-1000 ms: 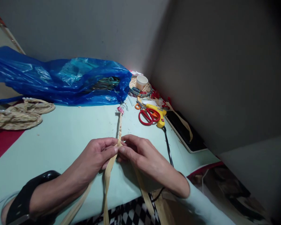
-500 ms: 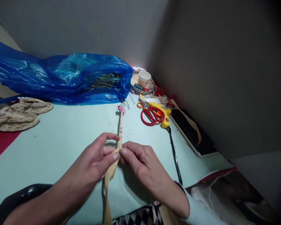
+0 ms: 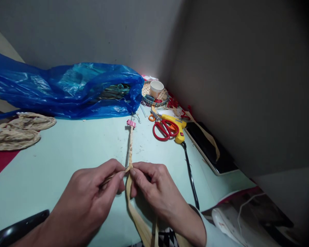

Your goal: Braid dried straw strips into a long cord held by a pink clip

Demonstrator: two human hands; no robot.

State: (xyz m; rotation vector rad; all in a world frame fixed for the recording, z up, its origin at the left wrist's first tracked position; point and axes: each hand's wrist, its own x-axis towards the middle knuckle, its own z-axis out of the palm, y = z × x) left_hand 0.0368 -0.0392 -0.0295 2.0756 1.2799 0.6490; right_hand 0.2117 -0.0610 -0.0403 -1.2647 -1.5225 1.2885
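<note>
A narrow braid of pale straw-coloured strips [image 3: 130, 147] runs toward me over the table, its far end gripped by a pink binder clip [image 3: 131, 123]. At the braid's near end, my left hand [image 3: 98, 192] pinches one strip between thumb and forefinger and draws it out to the left. Close against it, my right hand [image 3: 154, 188] pinches the braid where the strips part; its inner fingers are partly hidden. A loose flat strip [image 3: 135, 216] hangs between the hands toward my lap.
A blue plastic bag [image 3: 67, 91] holding dark strands lies at the back. Right of the braid are red-handled scissors [image 3: 165, 128], a yellow glue gun [image 3: 179, 132] and a dark tablet-like device [image 3: 213, 151]. Woven soles [image 3: 15, 137] lie left; a paper cup [image 3: 156, 88] stands in a basket.
My left hand has closed from a loosely spread grip into a pinch, pulling a strip left. The hanging strip has swung from the left to between my hands. The view has shifted slightly.
</note>
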